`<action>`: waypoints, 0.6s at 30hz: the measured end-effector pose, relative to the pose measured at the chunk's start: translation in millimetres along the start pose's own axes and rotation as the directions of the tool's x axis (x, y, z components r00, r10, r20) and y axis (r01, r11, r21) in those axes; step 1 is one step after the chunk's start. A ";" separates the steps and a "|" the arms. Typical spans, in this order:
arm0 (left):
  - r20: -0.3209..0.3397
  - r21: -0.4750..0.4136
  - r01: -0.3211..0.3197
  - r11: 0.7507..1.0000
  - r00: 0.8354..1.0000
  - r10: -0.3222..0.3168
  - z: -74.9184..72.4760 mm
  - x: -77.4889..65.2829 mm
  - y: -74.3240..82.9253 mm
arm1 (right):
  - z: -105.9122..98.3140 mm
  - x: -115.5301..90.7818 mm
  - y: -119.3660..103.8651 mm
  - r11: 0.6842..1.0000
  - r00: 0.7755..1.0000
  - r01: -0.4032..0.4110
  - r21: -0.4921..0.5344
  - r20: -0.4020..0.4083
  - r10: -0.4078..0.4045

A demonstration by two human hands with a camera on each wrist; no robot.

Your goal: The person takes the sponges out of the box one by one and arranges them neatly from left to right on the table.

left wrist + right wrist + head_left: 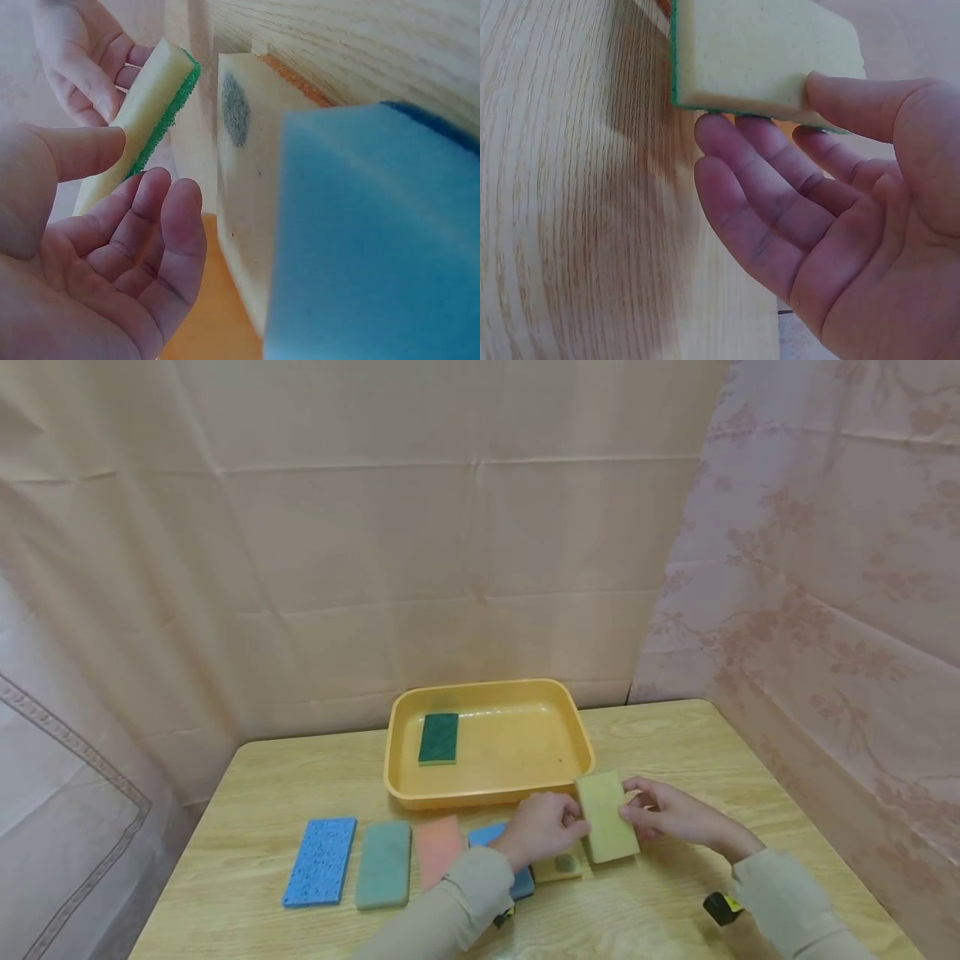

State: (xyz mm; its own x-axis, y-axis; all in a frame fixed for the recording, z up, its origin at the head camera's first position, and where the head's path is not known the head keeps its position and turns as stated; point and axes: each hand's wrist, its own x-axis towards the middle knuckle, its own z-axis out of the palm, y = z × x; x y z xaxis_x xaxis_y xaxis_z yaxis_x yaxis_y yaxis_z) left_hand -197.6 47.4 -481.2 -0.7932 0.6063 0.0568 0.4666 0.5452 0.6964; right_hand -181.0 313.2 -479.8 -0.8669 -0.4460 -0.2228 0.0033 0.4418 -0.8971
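Observation:
A pale yellow sponge (609, 818) with a thin green scouring layer underneath is held up off the table between both hands. My left hand (543, 828) pinches its left edge, thumb on the yellow face and fingers at the green side (159, 124). From the opposite edge my right hand (675, 814) pinches it the same way, its thumb on the yellow face (765, 52). Beneath the left hand lie a cream sponge with a grey spot (566, 864) and a blue sponge (522, 883), both partly hidden by that hand and arm.
A yellow tray (480, 799) stands behind the hands, with a dark green sponge (438, 737) inside at left. Along the table's front left lie a speckled blue sponge (320, 862), a teal sponge (383, 865) and a pink sponge (438, 850). Curtains hang behind and beside the table (300, 777).

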 end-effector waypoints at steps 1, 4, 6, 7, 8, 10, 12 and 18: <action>-0.001 0.021 -0.007 1.000 1.000 0.007 0.1 0.3 0.7 | 0.4 -0.3 -0.6 1.000 1.000 -0.002 -0.013 -0.006 0.002; 0.003 0.073 -0.021 0.997 1.000 0.021 0.8 0.9 2.2 | 1.8 -1.3 -2.9 0.999 1.000 0.004 -0.047 -0.014 -0.005; 0.006 0.106 -0.028 0.994 1.000 0.028 1.3 1.4 2.8 | 2.4 -1.5 -4.4 0.998 1.000 0.014 -0.069 -0.013 -0.015; 0.005 0.123 -0.034 0.992 0.999 0.033 1.6 1.4 2.9 | 2.7 -1.6 -5.1 0.997 1.000 0.020 -0.078 -0.013 -0.021; 0.002 0.137 -0.042 0.990 0.999 0.042 2.0 1.4 2.9 | 3.0 -1.7 -5.7 0.996 1.000 0.026 -0.085 -0.011 -0.027; -0.005 0.170 -0.059 0.984 0.998 0.061 2.6 1.2 2.7 | 3.4 -1.3 -6.2 0.995 0.999 0.034 -0.097 -0.005 -0.035; -0.012 0.197 -0.074 0.978 0.997 0.078 2.6 1.1 2.7 | 3.8 -0.8 -6.2 0.993 0.999 0.036 -0.112 -0.001 -0.037; -0.011 0.237 -0.091 0.967 0.995 0.097 2.8 1.1 3.7 | 4.4 0.0 -5.6 0.988 0.999 0.037 -0.148 -0.003 -0.038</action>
State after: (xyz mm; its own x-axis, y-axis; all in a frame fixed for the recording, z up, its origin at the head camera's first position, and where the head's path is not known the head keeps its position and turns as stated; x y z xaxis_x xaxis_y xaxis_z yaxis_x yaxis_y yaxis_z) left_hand -195.6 51.8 -480.5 -0.7486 0.6497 0.1320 0.6165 0.6090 0.4991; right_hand -178.9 307.3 -476.4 -0.8679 -0.4599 -0.1877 -0.1026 0.5356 -0.8382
